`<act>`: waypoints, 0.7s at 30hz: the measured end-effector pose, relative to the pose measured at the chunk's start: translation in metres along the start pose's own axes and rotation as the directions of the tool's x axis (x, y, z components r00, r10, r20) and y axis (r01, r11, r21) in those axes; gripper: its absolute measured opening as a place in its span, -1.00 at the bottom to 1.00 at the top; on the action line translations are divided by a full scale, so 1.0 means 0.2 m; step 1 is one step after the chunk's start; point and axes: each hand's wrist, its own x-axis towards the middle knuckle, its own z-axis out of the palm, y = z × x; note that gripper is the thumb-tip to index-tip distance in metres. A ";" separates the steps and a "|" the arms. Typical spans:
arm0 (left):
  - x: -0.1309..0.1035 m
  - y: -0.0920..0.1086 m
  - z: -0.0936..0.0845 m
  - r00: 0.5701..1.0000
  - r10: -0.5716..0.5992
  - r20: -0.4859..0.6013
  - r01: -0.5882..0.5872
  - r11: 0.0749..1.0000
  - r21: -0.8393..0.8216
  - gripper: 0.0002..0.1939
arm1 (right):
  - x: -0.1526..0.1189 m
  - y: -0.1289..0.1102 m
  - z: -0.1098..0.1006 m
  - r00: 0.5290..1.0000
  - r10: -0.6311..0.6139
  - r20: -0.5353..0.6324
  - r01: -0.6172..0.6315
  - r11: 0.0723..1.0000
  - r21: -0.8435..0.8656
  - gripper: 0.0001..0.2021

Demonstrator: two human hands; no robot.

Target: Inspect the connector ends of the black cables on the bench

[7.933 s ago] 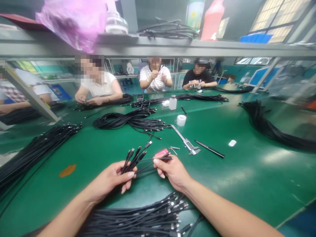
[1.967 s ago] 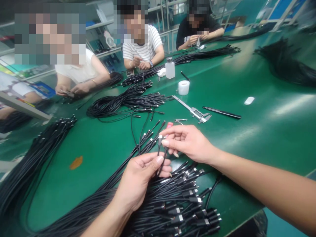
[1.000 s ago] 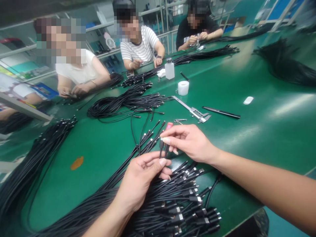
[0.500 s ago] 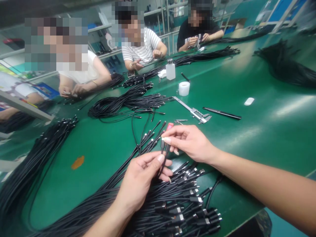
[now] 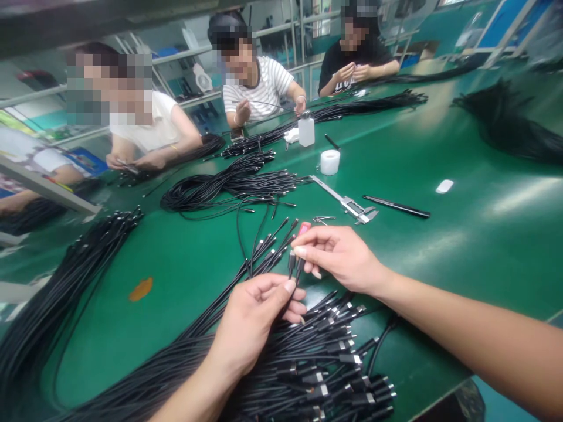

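Note:
My left hand (image 5: 259, 310) is closed, its thumb pressing two black USB cables against the fingers just below their plugs. One dark plug with a metal tip (image 5: 292, 259) stands free above the thumb. The other runs up under my right hand (image 5: 338, 255), which is closed in a pinch around a small red piece (image 5: 304, 228) that sticks out beyond the fingertips. Whether that plug sits in the red piece is hidden by my fingers. Below both hands lies a thick bundle of black cables (image 5: 176, 357), many silver-tipped plugs pointing right.
On the green table (image 5: 466, 252) lie a caliper (image 5: 345, 202), a black pen-like tool (image 5: 396, 206), a white tape roll (image 5: 329, 162) and a white bottle (image 5: 306, 130). More cable bundles (image 5: 74, 281) lie left and beyond. Several people work along the far side.
Both of my hands keep nearly the same hold and place. The view has shifted slightly. Across the table, a person in a striped shirt has moved their hands apart along a cable.

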 end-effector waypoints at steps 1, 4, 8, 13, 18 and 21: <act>0.00 0.00 0.00 1.000 -0.002 0.002 0.002 1.000 0.000 -0.70 | 0.00 0.00 0.00 1.000 -0.001 0.001 0.001 1.000 -0.001 -0.75; 0.00 0.00 0.00 1.000 -0.010 0.002 0.010 1.000 -0.002 -0.70 | 0.00 0.01 0.00 1.000 0.004 0.003 -0.004 1.000 0.002 -0.74; 0.00 0.00 0.00 1.000 -0.026 -0.006 0.026 1.000 -0.004 -0.68 | 0.00 0.01 0.00 1.000 0.017 0.008 -0.017 1.000 0.009 -0.75; 0.00 0.00 0.00 0.999 -0.033 -0.006 0.033 0.999 -0.020 -0.68 | 0.00 0.01 0.00 0.999 0.031 0.006 -0.032 0.999 0.006 -0.75; 0.00 0.00 0.00 1.000 -0.030 -0.005 0.030 0.999 -0.020 -0.67 | 0.00 0.00 0.01 0.999 0.035 0.007 -0.035 0.999 0.003 -0.73; 0.00 0.00 0.00 1.000 -0.025 -0.004 0.025 1.000 -0.018 -0.67 | 0.00 0.01 0.01 0.999 0.038 0.011 -0.038 0.999 0.007 -0.73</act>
